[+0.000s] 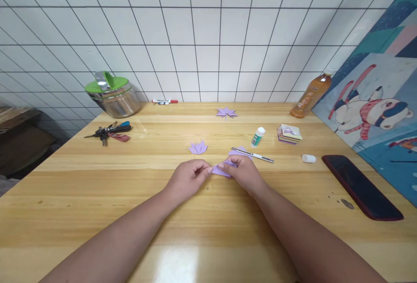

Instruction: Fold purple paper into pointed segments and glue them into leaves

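A small folded piece of purple paper is held between my two hands, low over the wooden table. My left hand pinches its left corner with thumb and forefinger. On its right part my right hand is closed, the thumb lying on top. Just beyond the right hand, a silver craft knife rests across another purple paper piece. A purple paper shape with pointed tips lies beyond the left hand. Farther back is a purple paper leaf shape with several points.
Right of centre stand a glue stick and a paper stack. Its white cap and a phone lie farther right. A drink bottle, red marker, green-lidded pot and keys line the back and left.
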Tool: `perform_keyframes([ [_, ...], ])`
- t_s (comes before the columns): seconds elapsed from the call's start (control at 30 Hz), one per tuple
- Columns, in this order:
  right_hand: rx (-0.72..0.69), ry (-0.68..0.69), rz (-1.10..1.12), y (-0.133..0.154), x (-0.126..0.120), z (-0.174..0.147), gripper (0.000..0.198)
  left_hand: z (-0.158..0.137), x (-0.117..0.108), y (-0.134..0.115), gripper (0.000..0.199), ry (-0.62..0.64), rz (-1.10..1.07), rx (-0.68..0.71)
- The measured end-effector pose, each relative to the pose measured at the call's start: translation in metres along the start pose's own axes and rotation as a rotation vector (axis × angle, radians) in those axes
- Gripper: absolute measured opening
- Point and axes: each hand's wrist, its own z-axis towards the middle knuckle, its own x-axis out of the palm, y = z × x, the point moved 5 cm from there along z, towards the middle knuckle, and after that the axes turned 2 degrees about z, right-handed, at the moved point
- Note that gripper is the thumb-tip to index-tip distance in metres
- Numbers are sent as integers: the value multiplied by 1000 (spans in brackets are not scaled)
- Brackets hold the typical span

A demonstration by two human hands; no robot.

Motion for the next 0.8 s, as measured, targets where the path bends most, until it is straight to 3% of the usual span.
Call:
perform_keyframes([
  [0.2, -178, -27, -254, 6, -2, -1, 20, 1, 4, -2, 24, 76, 61, 52],
  [0.53, -321, -13, -334, 17, 9, -9, 11, -2, 5, -14, 26, 96, 203, 212],
  [0.8, -279, 31, -433, 13, 0, -7, 10, -7, 1, -18, 25, 104, 316, 282],
])
